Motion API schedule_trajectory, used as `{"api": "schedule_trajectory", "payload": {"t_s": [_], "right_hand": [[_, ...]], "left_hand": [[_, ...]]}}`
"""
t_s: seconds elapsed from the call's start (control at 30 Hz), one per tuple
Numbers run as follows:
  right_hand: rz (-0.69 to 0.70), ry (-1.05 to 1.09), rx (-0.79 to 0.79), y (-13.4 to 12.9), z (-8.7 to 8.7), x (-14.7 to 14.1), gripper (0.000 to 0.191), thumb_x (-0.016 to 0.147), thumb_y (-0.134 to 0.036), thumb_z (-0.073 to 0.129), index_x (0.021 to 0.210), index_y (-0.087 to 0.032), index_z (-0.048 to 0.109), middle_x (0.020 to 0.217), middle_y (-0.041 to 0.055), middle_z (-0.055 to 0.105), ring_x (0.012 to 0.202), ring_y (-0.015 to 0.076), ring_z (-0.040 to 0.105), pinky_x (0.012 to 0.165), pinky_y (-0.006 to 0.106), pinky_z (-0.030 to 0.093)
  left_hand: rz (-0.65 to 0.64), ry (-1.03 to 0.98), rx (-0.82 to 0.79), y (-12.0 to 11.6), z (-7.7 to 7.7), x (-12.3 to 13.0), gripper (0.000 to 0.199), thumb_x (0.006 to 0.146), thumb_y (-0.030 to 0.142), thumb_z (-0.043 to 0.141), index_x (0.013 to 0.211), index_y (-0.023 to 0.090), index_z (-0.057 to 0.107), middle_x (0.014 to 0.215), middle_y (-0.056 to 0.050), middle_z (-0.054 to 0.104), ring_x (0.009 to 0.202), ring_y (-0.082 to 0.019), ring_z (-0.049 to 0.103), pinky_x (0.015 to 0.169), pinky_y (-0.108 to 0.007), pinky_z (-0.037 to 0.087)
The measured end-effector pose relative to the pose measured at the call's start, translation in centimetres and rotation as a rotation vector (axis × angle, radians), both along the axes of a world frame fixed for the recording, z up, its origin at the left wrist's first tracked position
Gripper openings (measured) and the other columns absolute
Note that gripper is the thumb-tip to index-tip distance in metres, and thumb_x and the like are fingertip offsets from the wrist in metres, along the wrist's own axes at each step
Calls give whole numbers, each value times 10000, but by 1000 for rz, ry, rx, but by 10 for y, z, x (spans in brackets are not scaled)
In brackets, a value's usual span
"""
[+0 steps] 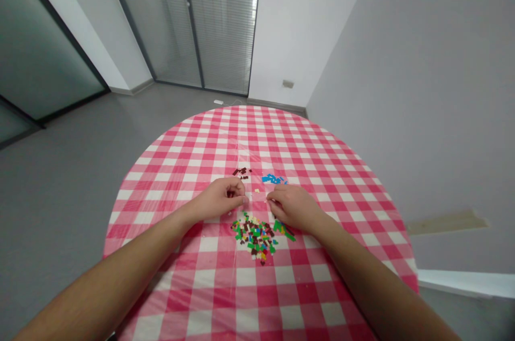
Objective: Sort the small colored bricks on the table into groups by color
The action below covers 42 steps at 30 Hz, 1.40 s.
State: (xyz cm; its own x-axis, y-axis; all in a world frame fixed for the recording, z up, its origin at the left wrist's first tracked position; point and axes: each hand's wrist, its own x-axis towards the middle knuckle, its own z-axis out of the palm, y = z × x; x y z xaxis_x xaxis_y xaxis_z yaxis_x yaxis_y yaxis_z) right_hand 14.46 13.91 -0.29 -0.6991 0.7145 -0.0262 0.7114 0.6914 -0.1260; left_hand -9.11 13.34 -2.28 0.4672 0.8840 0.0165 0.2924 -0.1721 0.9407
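Observation:
A mixed pile of small toy bricks (256,236) in green, brown, white, yellow and blue lies on the checked tablecloth, nearest to me. Just beyond the pile's left side, my left hand (226,196) rests with curled fingers and the thumb close to them; what it holds, if anything, is too small to make out. My right hand (295,206) is closed in a pinch beyond the pile's right side, its fingertips hiding whatever is between them. One small cream brick (257,190) lies between the hands. Under the right hand, a group of green bricks (285,230) is partly covered.
Dark brown bricks (242,172) lie beyond my left hand, and blue bricks (273,179) beyond my right. A round table (241,137) has a red-and-white checked cover. Behind it stand glass panels with blinds (223,19) and a white wall (298,19).

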Motion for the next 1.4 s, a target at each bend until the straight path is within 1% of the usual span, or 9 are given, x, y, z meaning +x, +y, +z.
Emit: {"api": "schedule_trajectory", "payload": {"t_s": [0.13,0.3,0.43,0.6,0.7,0.97,1.13,1.27,1.4], "right_hand": [[57,4,-47,-1,-2,2,137,834,-176,526,766,-169,644,781,43,646,758,160,544,651,268,316],[71,20,-24,-1,-8,1,188,881,-199,493,746,-168,621,760,39,621,743,151,524,645,271,307],[65,15,-10,-1,-12,0,220,917,-233,471,795,-170,642,780,42,623,740,152,527,644,273,308],[54,36,-11,-1,-14,-2,254,948,-245,435,984,-180,678,861,60,645,811,168,555,670,271,334],[44,38,-11,-2,-13,-2,277,956,-249,424,1041,-183,679,873,64,644,827,172,559,670,271,341],[19,17,-6,-1,-6,3,242,919,-225,465,861,-168,694,815,51,624,775,157,544,658,272,326],[19,28,4,1,-9,3,271,949,-253,439,926,-175,698,835,50,635,771,153,542,644,269,315],[15,49,-1,2,-11,2,286,963,-263,430,1022,-184,698,872,57,650,795,158,553,656,267,329],[15,40,-7,2,-11,2,288,964,-263,433,1051,-184,697,879,64,658,809,165,569,666,269,350]], "left_hand": [[8,-10,-15,2,1,-1,164,803,233,602,683,164,515,604,36,532,542,-91,469,528,-214,361],[12,12,-26,5,-2,-4,167,813,249,606,693,159,530,638,11,572,571,-104,506,542,-223,392],[-5,19,-39,5,-2,-5,165,824,258,596,704,157,543,641,3,593,567,-107,524,547,-226,408],[-10,46,-22,6,-2,-5,169,823,267,597,705,156,550,658,-3,603,579,-109,539,563,-227,424],[-12,39,-28,6,-2,-5,167,821,266,597,706,156,549,664,-4,602,590,-112,543,576,-230,433],[-2,45,-27,5,-1,-5,150,813,249,603,708,159,545,634,2,600,568,-107,530,550,-221,407],[0,50,-23,5,-1,-5,132,814,239,599,722,154,555,615,3,600,540,-99,513,530,-221,392],[4,56,-25,5,-1,-5,121,819,231,593,732,154,561,621,2,610,545,-102,530,531,-222,394],[-7,40,-35,5,-1,-5,114,819,223,593,734,155,560,621,4,613,541,-98,526,534,-219,399]]}}
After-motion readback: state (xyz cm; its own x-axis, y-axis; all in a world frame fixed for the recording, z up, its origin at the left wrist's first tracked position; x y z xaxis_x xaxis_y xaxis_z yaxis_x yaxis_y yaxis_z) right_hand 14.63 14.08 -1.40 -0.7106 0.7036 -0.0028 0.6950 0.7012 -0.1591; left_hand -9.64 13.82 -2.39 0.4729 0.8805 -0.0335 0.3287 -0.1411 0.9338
